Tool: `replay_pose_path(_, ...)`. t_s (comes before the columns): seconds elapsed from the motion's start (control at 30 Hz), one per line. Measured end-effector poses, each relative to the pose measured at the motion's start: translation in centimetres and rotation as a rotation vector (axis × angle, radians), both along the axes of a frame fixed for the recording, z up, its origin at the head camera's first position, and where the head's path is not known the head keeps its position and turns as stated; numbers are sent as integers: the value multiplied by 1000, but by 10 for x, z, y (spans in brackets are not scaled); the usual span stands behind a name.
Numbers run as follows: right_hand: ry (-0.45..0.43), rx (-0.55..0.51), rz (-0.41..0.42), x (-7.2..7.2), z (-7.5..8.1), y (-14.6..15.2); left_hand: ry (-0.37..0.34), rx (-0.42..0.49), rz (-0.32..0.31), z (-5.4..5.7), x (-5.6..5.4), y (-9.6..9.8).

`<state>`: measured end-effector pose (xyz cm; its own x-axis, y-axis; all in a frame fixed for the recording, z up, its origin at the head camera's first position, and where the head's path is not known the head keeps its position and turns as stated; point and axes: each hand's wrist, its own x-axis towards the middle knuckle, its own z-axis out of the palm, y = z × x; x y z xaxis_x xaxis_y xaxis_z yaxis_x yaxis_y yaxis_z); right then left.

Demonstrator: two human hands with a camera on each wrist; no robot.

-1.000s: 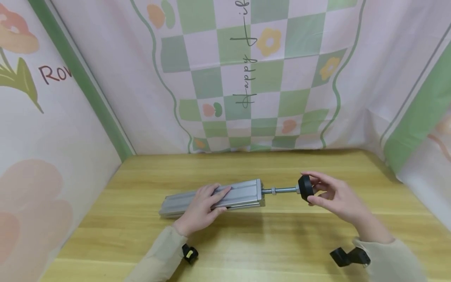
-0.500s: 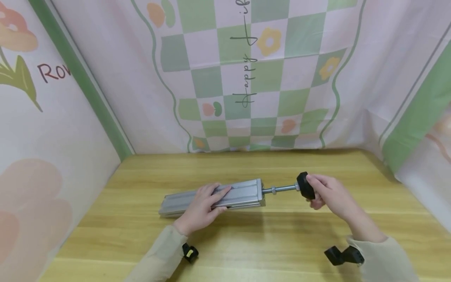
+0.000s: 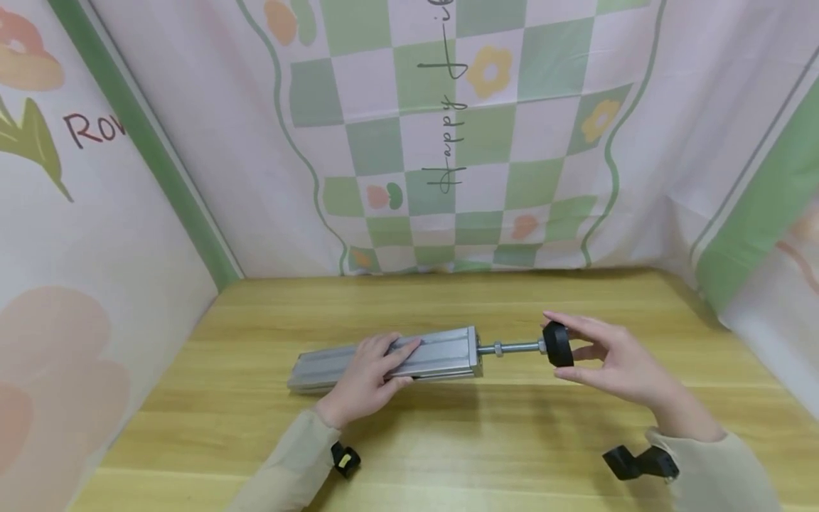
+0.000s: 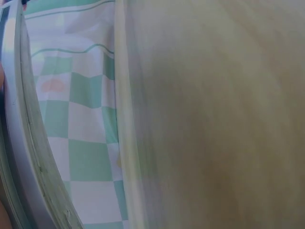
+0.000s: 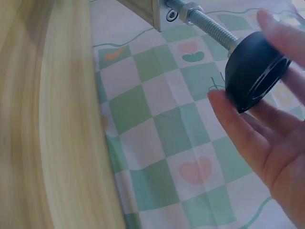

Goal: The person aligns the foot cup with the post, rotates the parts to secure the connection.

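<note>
Half a second on, the right hand [image 3: 617, 366] has turned at the black foot [image 3: 559, 345], its thumb now beneath instead of on top. On the left, the left hand [image 3: 366, 375] grips the silver profile [image 3: 443, 353], fingers across its top, thumb along the near side. The profile's right part stands off the bench [image 3: 499, 448]. A threaded rod [image 3: 523, 348] with a nut [image 3: 498, 349] runs rightward to the foot, where the right hand's fingers surround it; whether they pinch it, I cannot tell.
</note>
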<state>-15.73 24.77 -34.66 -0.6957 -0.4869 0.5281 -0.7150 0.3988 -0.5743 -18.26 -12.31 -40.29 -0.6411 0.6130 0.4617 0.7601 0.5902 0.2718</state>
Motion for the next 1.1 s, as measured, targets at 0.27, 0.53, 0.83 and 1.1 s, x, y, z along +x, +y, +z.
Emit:
replay_pose_path(0.27, -445, 17, -252, 0, 10, -8, 26, -22, -11, -3, 1, 1)
replay_pose_path(0.53, -626, -5, -303, -5, 17, -16, -44, -26, 14, -3, 0, -1)
replay_pose_path(0.83, -56, -6, 38, -2, 3, 1, -38, -20, 9, -2, -2, -2)
replay_pose_path(1.1, -14, -45, -11, -3, 0, 3, -5, -12, 9, -2, -2, -1)
